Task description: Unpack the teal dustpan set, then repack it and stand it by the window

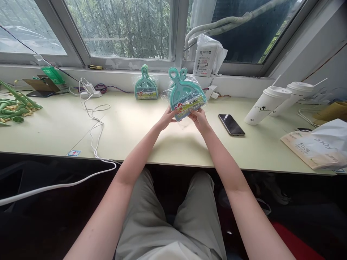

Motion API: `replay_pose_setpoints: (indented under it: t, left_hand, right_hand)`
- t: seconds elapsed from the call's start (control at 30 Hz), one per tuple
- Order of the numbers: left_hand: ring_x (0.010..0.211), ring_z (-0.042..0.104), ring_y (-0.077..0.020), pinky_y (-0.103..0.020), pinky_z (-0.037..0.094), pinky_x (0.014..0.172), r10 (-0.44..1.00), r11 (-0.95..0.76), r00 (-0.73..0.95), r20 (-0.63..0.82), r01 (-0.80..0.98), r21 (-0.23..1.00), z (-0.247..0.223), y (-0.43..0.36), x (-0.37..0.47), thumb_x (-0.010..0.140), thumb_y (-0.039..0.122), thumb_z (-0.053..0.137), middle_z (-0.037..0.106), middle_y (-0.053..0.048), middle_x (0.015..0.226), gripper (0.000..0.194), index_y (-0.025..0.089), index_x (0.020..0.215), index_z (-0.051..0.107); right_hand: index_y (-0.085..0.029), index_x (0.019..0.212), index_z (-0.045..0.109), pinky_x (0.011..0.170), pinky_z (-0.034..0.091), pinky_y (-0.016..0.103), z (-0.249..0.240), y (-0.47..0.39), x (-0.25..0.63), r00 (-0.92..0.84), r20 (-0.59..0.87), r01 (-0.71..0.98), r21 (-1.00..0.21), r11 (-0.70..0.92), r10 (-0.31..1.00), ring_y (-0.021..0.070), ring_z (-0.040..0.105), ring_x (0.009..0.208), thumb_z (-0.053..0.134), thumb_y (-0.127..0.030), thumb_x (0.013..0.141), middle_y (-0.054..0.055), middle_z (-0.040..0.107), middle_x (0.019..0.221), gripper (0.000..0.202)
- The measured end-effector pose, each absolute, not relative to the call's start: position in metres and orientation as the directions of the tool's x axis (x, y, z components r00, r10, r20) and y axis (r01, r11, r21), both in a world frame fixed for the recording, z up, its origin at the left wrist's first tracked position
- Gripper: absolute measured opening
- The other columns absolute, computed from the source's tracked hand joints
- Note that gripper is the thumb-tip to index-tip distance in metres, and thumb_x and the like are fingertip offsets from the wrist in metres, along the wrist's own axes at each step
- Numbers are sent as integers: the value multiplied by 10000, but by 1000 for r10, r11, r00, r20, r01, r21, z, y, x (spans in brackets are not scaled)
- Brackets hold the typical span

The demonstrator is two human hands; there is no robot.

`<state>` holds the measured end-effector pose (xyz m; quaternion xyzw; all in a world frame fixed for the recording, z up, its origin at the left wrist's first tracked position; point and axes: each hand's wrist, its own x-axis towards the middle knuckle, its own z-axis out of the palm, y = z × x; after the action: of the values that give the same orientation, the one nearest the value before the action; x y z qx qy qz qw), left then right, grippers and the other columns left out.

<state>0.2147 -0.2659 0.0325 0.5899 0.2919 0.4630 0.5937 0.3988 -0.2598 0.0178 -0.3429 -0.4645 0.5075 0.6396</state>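
Between my two hands, tilted above the table, is a teal mini dustpan and brush set (187, 92) in clear plastic wrap with a printed label. My left hand (167, 119) grips its lower left corner, and my right hand (199, 118) grips the lower right edge. The fingers of both hands are closed on the wrap, partly hidden beneath it. A second round handle (183, 72) shows behind the held set; I cannot tell whether it belongs to the same pack. Farther left, a similar wrapped dustpan set (146, 86) stands upright against the wall below the window.
Right of my hands lies a phone (231, 125), with white cups (264, 104) and a tissue pack (320, 144) beyond. A white cable (94, 144) crosses the pale table (130, 126) on the left, near a power strip (90, 94). Green pieces (16, 106) lie far left.
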Motion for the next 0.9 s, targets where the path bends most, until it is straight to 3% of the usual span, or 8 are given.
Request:
replay_pose_setpoints:
  t: [0.37,0.67,0.9]
  left_hand:
    - [1153,632,-266,-475,532,951,882,-146,413,225,-215,966,30,-264,213,807,367,677,548,-118,1419,638,273,1384,421]
    - [932,724,-237,-451,548,894,896,-123,409,174,-150,981,31,-263,212,842,380,620,642,-113,1293,609,269,1385,368]
    - [899,723,-263,-473,590,842,925,-12,369,87,-202,979,28,-251,202,771,323,640,657,-79,1246,694,300,1403,353]
  right_hand:
    - [-237,998,580,1070,539,470,19,-260,401,26,228,-343,-912,223,973,279,632,1212,815,-243,654,59,708,1138,418]
    - [-236,1010,596,1031,570,434,14,-258,397,20,215,-342,-916,209,976,248,684,1129,808,-335,730,52,735,1114,364]
    - [-171,907,673,1008,579,451,18,-258,417,-55,77,-262,-963,60,996,243,756,905,759,-368,818,79,772,855,232]
